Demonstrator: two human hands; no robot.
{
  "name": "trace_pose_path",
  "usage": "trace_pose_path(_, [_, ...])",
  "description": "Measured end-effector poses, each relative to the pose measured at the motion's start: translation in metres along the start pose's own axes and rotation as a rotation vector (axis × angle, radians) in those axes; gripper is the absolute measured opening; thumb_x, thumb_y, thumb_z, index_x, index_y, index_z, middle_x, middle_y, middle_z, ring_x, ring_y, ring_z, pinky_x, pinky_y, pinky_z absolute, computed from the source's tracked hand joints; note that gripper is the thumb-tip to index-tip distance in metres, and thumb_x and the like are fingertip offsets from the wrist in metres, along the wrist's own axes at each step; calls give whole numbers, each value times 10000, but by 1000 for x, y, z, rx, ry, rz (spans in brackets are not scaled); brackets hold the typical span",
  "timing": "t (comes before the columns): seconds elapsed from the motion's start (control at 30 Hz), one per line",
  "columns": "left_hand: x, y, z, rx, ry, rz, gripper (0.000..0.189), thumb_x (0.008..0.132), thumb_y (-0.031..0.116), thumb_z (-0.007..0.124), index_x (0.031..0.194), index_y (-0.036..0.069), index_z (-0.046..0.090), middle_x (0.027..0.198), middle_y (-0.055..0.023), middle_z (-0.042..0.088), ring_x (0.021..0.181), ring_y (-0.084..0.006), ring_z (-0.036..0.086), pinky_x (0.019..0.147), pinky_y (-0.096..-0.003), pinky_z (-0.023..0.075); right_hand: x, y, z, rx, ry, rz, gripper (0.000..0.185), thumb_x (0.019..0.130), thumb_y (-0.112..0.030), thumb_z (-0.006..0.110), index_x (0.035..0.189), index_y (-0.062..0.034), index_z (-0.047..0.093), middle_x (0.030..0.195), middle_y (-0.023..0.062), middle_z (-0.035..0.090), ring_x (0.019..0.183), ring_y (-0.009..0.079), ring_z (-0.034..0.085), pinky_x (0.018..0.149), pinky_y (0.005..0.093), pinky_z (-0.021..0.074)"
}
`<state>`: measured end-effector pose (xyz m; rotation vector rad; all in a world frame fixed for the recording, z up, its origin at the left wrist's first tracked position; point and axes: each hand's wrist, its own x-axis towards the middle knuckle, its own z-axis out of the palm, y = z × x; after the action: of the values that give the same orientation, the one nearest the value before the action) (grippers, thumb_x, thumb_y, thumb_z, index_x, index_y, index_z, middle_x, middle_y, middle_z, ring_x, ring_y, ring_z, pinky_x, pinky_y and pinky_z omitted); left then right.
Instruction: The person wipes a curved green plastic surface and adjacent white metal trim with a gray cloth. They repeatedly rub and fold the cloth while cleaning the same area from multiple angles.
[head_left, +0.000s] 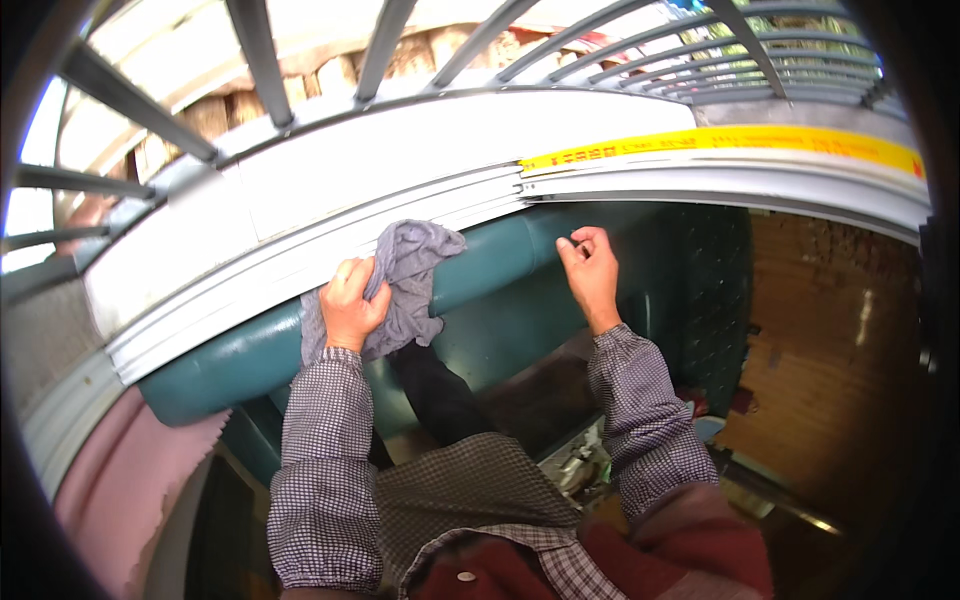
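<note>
My left hand (352, 300) grips a crumpled grey cloth (412, 289) between thumb and fingers. The cloth drapes over the rolled top of a teal-green sofa back (484, 262), close against the white window track (315, 262). To the right, my right hand (592, 270) is raised over the sofa, its fingers curled towards the thumb. A small dark spot shows between those fingertips; whether it is a held thing or a gap is unclear. Beneath the cloth, a leg in black (435, 390) rests against the sofa.
Grey metal bars (259, 60) stand beyond the white sill (450, 139), with stacked logs (337, 75) outside. A sliding window frame (712, 180) with a yellow printed strip (720, 142) lies right. Pink fabric (120, 465) hangs at left. Brown wood flooring (817, 337) spans the right side.
</note>
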<state>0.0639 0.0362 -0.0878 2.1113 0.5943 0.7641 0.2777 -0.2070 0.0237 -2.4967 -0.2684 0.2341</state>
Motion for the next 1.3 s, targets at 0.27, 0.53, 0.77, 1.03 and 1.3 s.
trace_pose_path(0.27, [2,3,1,99,-64,2,329,692,122,681,1014,63,645,877,-103,610,744,-325,633,620,-392,527,20,-50,-34,292,242,-142,551,817,-187,777,1212,86,506,592,-13,470,560,64,431,542,231,399])
trace_pose_path(0.53, [2,4,3,123,-47,25,298,704,91,669,999,62,639,879,-112,600,735,-343,623,615,-401,514,39,-62,-46,104,302,-59,513,728,-321,820,1010,44,594,691,80,626,610,201,594,622,326,500])
trace_pose_path(0.77, [-1,2,3,138,-47,47,312,704,89,670,1011,47,637,899,-117,603,753,-342,620,626,-395,511,39,-59,-40,152,329,-70,501,718,-311,826,996,40,601,682,61,613,593,154,565,608,305,493])
trace_pose_path(1.03, [-1,2,3,118,-44,64,320,699,89,672,1015,46,639,891,-120,606,748,-336,619,627,-392,512,41,-63,-48,130,285,-77,490,704,-279,836,991,42,601,720,70,627,592,121,550,608,269,497])
trace_pose_path(1.3, [-1,3,5,158,-72,92,316,688,82,665,1003,51,647,878,-112,609,733,-330,619,618,-390,511,30,-72,-40,98,232,-99,484,694,-270,840,997,21,599,743,79,645,587,140,577,592,278,509])
